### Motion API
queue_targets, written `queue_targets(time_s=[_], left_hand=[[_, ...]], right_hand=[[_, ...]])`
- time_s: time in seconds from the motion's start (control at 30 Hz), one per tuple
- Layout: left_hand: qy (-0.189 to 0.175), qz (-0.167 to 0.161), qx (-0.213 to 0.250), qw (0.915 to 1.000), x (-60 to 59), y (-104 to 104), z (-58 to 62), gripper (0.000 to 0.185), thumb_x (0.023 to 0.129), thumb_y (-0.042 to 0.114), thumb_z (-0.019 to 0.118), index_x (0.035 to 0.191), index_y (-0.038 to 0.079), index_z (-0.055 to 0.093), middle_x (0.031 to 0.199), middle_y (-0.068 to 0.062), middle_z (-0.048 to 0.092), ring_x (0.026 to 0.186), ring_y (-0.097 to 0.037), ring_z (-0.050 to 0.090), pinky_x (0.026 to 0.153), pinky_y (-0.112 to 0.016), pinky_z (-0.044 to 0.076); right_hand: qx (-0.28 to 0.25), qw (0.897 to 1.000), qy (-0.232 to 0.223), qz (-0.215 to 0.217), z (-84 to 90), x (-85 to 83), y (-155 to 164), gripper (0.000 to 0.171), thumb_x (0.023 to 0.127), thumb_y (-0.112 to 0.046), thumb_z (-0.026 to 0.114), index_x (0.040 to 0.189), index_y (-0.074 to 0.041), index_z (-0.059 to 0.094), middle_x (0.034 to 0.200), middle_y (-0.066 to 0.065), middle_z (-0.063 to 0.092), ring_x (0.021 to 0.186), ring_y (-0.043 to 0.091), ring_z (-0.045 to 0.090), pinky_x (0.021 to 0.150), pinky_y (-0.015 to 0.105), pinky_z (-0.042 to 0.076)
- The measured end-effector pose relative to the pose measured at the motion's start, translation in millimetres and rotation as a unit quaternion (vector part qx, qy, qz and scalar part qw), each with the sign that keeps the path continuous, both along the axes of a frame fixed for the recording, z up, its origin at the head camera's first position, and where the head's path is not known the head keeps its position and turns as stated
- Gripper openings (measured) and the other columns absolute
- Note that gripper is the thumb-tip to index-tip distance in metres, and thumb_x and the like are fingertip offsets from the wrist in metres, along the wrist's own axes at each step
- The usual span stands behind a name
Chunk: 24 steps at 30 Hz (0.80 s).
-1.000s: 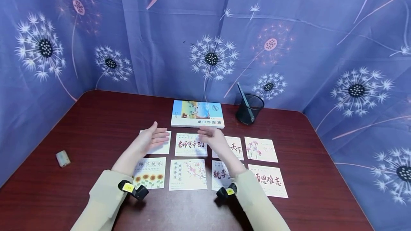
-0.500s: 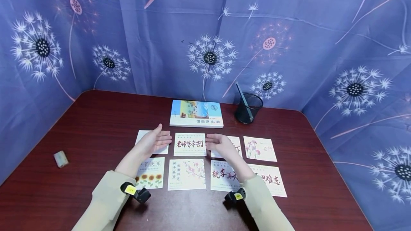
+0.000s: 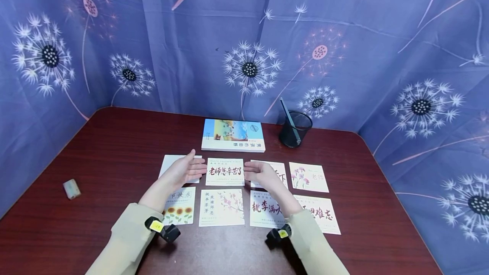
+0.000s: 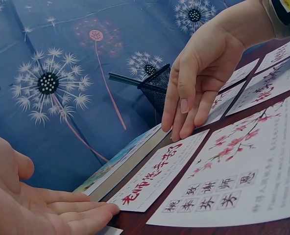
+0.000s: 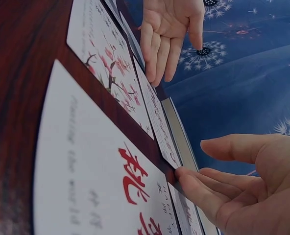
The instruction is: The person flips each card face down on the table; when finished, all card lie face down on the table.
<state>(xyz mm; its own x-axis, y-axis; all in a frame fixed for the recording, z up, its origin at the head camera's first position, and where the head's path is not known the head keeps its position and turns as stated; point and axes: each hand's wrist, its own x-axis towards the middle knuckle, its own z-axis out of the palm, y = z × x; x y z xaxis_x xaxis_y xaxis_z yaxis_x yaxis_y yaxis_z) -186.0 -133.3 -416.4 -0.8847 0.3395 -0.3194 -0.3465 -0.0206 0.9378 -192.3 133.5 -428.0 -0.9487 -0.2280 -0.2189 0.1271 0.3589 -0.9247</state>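
A white greeting card with red brush lettering [image 3: 225,172] lies flat in the back row of cards, between my two hands. Fingers extended, my left hand [image 3: 182,170] has its fingertips at the card's left edge. Opposite it, my right hand [image 3: 266,175] holds its fingertips at the right edge, with fingers nearly straight. In the left wrist view, the left fingertips meet the near corner of the lettered card [image 4: 157,171]. Beneath the left hand lies a plain white card [image 3: 170,163], partly covered. The right hand and forearm partly hide a red-lettered card [image 3: 280,169].
Nearer me lie a sunflower card [image 3: 183,207], a blossom-branch card [image 3: 221,208] and two red-lettered cards. A purple-flower card [image 3: 308,177] is at right. Behind are a book [image 3: 233,136] and a black mesh pen cup [image 3: 295,130] with a pen. An eraser [image 3: 71,189] sits left.
My right hand has come down and rightward from above the lettered card to its right edge. The left hand has shifted slightly right to the left edge.
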Motion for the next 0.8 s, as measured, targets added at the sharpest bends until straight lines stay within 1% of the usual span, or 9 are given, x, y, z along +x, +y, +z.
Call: queue_targets(time_s=[0.1,0.27,0.5,0.67,0.8], left_hand=[[-0.004,0.004,0.003,1.0000,0.2,0.3,0.4,0.070,0.108,0.039,0.011,0.147,-0.018,0.019,0.150,-0.039,0.026,0.141,-0.046,0.030,0.119,-0.049,0.026],[-0.010,0.016,0.001,0.9998,0.7,0.7,0.7,0.068,0.108,0.037,0.011,0.147,-0.017,0.020,0.150,-0.038,0.028,0.141,-0.045,0.032,0.119,-0.048,0.027],[-0.009,0.041,0.006,0.9991,1.0,2.4,-2.9,0.063,0.109,0.034,0.013,0.148,-0.013,0.023,0.150,-0.035,0.032,0.141,-0.043,0.034,0.120,-0.045,0.027],[-0.004,0.048,0.009,0.9988,1.5,4.3,-5.8,0.061,0.109,0.033,0.015,0.150,-0.011,0.021,0.152,-0.033,0.029,0.140,-0.045,0.035,0.117,-0.046,0.031],[-0.004,0.047,0.013,0.9988,2.2,8.5,-7.8,0.061,0.109,0.032,0.015,0.150,-0.013,0.018,0.153,-0.036,0.026,0.141,-0.045,0.031,0.118,-0.047,0.030]], right_hand=[[-0.001,1.000,-0.002,-0.001,-0.1,0.0,0.1,0.042,0.092,-0.004,0.062,0.132,0.008,0.055,0.129,0.023,0.062,0.118,0.032,0.061,0.101,0.041,0.051],[0.001,1.000,-0.007,-0.003,0.3,-0.2,-0.9,0.041,0.092,-0.003,0.062,0.131,0.008,0.056,0.126,0.024,0.063,0.116,0.032,0.063,0.100,0.040,0.052],[0.001,1.000,-0.016,-0.007,1.4,0.9,-2.8,0.041,0.092,-0.002,0.062,0.131,0.008,0.056,0.124,0.024,0.065,0.116,0.032,0.063,0.101,0.040,0.051],[0.005,1.000,-0.009,-0.010,1.3,1.3,-3.6,0.040,0.092,-0.003,0.062,0.131,0.007,0.056,0.126,0.022,0.064,0.116,0.031,0.063,0.101,0.041,0.051],[0.008,1.000,0.002,-0.007,0.5,1.1,-3.3,0.041,0.092,-0.004,0.062,0.131,0.007,0.056,0.128,0.022,0.063,0.117,0.032,0.062,0.101,0.041,0.051]])
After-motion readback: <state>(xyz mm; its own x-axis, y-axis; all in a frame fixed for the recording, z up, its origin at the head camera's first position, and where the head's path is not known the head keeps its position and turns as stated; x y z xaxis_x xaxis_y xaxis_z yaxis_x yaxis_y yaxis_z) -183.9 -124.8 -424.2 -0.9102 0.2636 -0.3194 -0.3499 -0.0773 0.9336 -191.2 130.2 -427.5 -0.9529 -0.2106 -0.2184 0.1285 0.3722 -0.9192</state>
